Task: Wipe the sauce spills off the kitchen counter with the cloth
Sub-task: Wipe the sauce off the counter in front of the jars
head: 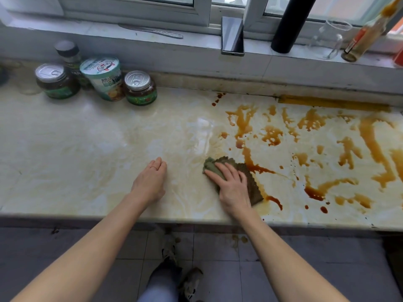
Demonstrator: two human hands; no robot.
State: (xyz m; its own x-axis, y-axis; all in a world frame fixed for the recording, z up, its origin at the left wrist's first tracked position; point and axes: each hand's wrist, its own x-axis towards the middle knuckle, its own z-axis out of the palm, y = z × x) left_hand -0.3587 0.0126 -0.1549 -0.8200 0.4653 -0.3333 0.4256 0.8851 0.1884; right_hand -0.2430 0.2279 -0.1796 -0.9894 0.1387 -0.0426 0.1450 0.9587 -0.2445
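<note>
so your right hand [232,184] presses flat, fingers spread, on the cloth [250,182] to drag sauce [270,135]; left hand [150,178], loosely curled and empty, braces the counter [87,138].

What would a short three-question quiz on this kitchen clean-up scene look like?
1. True or false: the right hand presses the cloth flat on the counter.
2. The left hand is: A) holding a jar, B) empty, resting on the counter, C) holding the cloth.
3. On which side of the cloth does most of the sauce lie?

Key: 1 true; 2 B; 3 the right side.
</note>
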